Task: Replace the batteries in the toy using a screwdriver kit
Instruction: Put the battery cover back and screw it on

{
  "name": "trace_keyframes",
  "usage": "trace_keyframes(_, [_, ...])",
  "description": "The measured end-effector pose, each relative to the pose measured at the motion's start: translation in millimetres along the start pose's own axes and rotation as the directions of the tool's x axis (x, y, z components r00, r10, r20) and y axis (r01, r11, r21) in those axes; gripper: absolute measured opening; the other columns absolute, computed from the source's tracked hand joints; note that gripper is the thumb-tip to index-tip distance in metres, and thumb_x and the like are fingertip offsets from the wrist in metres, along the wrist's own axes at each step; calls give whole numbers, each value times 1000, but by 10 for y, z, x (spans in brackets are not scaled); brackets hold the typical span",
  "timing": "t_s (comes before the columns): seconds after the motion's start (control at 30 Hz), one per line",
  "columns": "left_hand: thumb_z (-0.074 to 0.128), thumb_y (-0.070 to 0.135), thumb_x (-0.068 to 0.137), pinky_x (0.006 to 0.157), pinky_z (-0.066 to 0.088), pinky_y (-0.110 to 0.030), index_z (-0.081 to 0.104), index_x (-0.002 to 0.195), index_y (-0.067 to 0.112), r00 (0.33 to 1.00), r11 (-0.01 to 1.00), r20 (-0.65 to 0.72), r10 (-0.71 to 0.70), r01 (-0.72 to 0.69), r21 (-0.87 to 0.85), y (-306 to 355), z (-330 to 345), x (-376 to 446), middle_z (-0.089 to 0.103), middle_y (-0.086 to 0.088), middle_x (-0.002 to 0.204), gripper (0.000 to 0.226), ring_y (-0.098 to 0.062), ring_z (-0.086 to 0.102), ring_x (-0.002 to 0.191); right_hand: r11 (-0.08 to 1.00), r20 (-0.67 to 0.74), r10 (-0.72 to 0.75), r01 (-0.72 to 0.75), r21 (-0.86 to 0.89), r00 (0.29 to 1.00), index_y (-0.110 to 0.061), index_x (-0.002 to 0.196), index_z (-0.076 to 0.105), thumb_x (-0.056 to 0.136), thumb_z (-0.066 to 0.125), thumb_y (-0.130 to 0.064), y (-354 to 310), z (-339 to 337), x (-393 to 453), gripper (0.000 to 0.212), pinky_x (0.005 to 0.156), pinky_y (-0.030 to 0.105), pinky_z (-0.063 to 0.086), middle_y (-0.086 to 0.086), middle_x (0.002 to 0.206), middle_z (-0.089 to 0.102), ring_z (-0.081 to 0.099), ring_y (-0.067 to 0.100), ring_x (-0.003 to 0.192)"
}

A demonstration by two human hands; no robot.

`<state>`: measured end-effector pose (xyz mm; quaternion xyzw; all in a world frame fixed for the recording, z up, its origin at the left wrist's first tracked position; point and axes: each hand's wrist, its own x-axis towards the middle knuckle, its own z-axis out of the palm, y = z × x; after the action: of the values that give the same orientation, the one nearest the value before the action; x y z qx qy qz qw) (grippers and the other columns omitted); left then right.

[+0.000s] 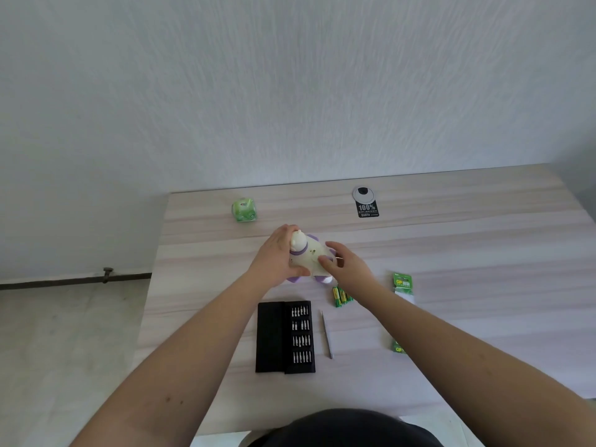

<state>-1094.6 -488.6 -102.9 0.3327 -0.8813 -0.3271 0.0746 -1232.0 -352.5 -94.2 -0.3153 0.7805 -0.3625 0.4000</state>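
Observation:
A cream and purple toy (pixel 308 253) lies tipped on the wooden table (pixel 451 253), its underside turned toward me. My left hand (pixel 279 253) grips the toy's left side, thumb along its lower edge. My right hand (pixel 343 262) rests on the toy's right side, fingertips on the cream underside. A black screwdriver kit (pixel 285 337) lies open nearer to me, rows of bits showing. Beside it lies a slim metal screwdriver handle (pixel 326 333). Several green batteries (pixel 342 296) lie loose just under my right wrist.
Torn green battery packaging (pixel 402 283) and another piece (pixel 399 347) lie at the right. A green tissue pack (pixel 244 210) sits at the back left. A cable grommet with a black label (pixel 366 201) is at the back. The table's left edge drops to the floor.

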Motion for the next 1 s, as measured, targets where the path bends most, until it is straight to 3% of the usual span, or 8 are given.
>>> trace_keyframes(0.17, [92, 31, 53, 93, 44, -35, 45, 127, 15, 1000, 1000, -14, -4, 4, -14, 17, 0, -4, 50, -2, 122, 89, -19, 49, 109, 1000, 4, 15, -15, 25, 1000, -26, 128, 51, 92, 59, -36, -74, 69, 37, 38, 72, 23, 43, -4, 99, 64, 60, 10, 83])
trace_keyframes(0.43, [91, 34, 53, 89, 44, -36, 44, 127, 14, 1000, 1000, -12, -21, 21, -5, 35, 6, 13, 49, -2, 119, 89, -22, 50, 107, 998, -19, 34, -33, 46, 999, -22, 129, 50, 94, 57, -30, -77, 105, 64, 37, 75, 26, 43, -6, 95, 62, 56, -3, 72])
trace_keyframes(0.5, [89, 42, 55, 96, 40, -38, 42, 129, 18, 999, 997, -14, -38, 39, 62, 28, 8, 30, 45, -1, 125, 92, -25, 48, 115, 997, -29, 38, -36, 62, 999, -20, 130, 50, 94, 57, -30, -61, 126, 72, 38, 73, 24, 43, -5, 95, 62, 56, -2, 72])
trace_keyframes(0.6, [81, 52, 63, 116, 18, -45, 25, 146, 27, 989, 969, -26, -146, 148, 199, 62, 30, -6, 19, -4, 154, 104, -25, 16, 146, 995, -48, 53, -49, 81, 997, -20, 132, 49, 94, 57, -29, -40, 162, 68, 40, 58, 11, 43, 2, 102, 66, 59, -1, 69])
trace_keyframes(0.67, [79, 48, 69, 118, 18, -42, 18, 150, 26, 959, 953, -90, -270, 280, 115, 73, 81, -78, 13, -9, 158, 103, -26, 12, 147, 997, -62, 51, -47, 63, 997, -19, 132, 49, 95, 56, -28, -27, 180, 72, 39, 49, 5, 39, 7, 107, 67, 60, -1, 67])
trace_keyframes(0.8, [67, 37, 80, 106, 41, -43, 34, 144, 27, 895, 890, -151, -419, 373, -262, 54, 233, -264, 39, -12, 139, 73, -30, 45, 126, 999, -77, 17, -14, 30, 997, -18, 132, 48, 95, 54, -28, -12, 202, 62, 39, 46, 1, 36, 13, 114, 59, 61, 5, 70])
trace_keyframes(0.87, [62, 37, 81, 96, 51, -45, 32, 146, 31, 890, 851, -133, -435, 358, -385, 108, 296, -313, 42, -10, 135, 72, -27, 50, 119, 999, -48, 20, -19, 26, 999, -22, 131, 47, 94, 54, -32, 36, 219, 80, 40, 51, 4, 39, 13, 116, 59, 66, 12, 76])
trace_keyframes(1.0, [65, 32, 89, 108, 39, -40, 13, 154, 22, 889, 822, -91, -448, 370, -432, 205, 355, -296, 23, -9, 149, 84, -23, 39, 132, 998, -21, 42, -41, 57, 999, -30, 130, 47, 90, 58, -41, 92, 188, 36, 43, 76, 26, 45, 4, 115, 59, 63, 16, 94])
